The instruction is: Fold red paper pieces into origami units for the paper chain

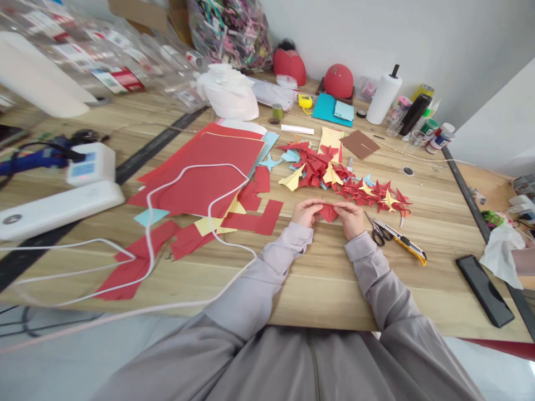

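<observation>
Clear packaging [83, 55], far left: red-and-white labels, lettering too blurred to read.

White box [91, 164], left end of worktop [321, 289]: small blue-lit display, characters illegible.

Red sheets [196, 172], stacked, left of centre; white cable [225, 165] looped across them.

Left hand [308, 213]: grey-sleeved forearm angled forward and inward from the near edge; hand low over the worktop, thumb and fingers pinching the left side of a small folded piece of paper.

Folded red paper [329, 213], one: held between the two hands, near the middle of the worktop, just in front of the pile.

Pile of folded paper [315, 167]: red, with some yellow and blue; pointed and star-like shapes, extending rightward beyond the hands.

Right hand [351, 219]: grey-sleeved forearm angled forward and inward, mirroring the left; thumb and fingers pinching the right side of the same piece.

Scissors [379, 236], dark-handled, and utility knife [407, 248], yellow and black: lying together, near the right hand.

Bottles [440, 139], far right corner: printed labels, text too small to read.

Phone [485, 291], black, right: screen dark.
</observation>
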